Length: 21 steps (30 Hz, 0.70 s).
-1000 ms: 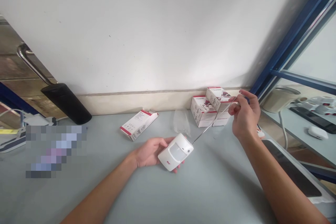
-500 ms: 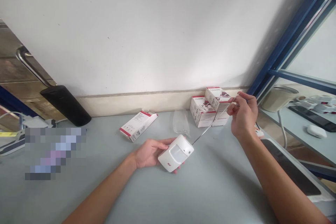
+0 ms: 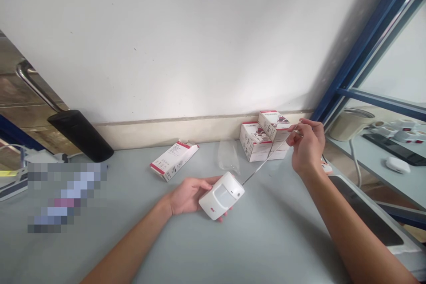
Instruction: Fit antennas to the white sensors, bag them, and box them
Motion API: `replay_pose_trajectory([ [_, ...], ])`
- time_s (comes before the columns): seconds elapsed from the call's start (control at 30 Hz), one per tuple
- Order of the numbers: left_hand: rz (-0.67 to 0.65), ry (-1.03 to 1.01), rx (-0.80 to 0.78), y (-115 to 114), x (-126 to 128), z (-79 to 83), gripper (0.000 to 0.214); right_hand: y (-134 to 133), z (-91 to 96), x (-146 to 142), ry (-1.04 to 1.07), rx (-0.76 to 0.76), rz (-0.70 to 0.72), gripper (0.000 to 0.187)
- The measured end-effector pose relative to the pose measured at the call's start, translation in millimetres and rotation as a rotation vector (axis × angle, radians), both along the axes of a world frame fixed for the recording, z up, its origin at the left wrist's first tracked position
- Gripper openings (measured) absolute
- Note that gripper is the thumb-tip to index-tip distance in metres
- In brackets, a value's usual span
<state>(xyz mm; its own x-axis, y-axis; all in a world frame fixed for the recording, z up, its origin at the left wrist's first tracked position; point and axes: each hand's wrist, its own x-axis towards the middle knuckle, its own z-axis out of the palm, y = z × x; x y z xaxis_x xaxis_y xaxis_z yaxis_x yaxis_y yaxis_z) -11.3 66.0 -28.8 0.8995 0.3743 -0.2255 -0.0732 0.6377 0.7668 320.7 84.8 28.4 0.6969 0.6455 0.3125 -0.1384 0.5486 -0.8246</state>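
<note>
Three white cardboard boxes point(image 3: 256, 142) with red edging stand stacked against the wall, and a matching white-and-red carton point(image 3: 174, 161) lies on its side nearby, a clear plastic bag point(image 3: 228, 157) between them. To the left, a steel door handle point(image 3: 36, 86) ends in a black tapered grip point(image 3: 80, 135). Past the blue metal window frame point(image 3: 362, 49) sits a lower shelf point(image 3: 353, 159) – a beige cylindrical tin point(image 3: 349, 125), a white plastic device point(image 3: 397, 165) and a long black strip point(image 3: 389, 148).

Smooth plastic motion sensor point(image 3: 221, 196), metal antenna point(image 3: 266, 161)
</note>
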Motion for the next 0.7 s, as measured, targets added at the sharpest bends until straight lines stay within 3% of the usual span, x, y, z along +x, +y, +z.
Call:
replay_pose_trajectory([
  [0.7,0.013,0.004,0.014,-1.9,0.6,1.2,0.059,-2.2,3.2,-1.3,-0.004,0.001,-0.021,0.025],
])
